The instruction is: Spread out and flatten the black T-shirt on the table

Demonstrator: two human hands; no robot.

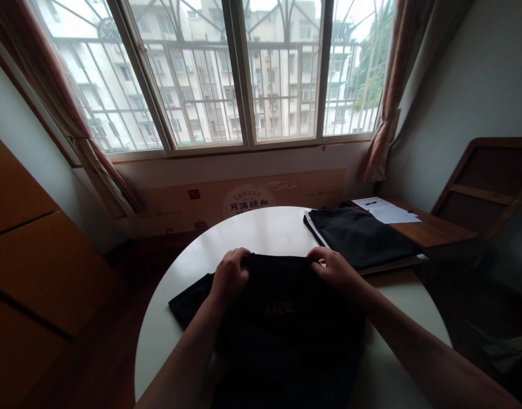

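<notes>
In the head view, gripping a black garment (295, 346) over the round white counter (162, 346), with left grip (232, 274) and right grip (330, 264) clamped on the far edge, one near each end, well apart. Runs lengthwise, apparently, from that edge back toward the body, about equally near both grips; too dark to trace at the near end. Pokes out leftward past the left forearm in a flap (192, 300). Just beyond the right grip, folded dark cloth (358, 236).
</notes>
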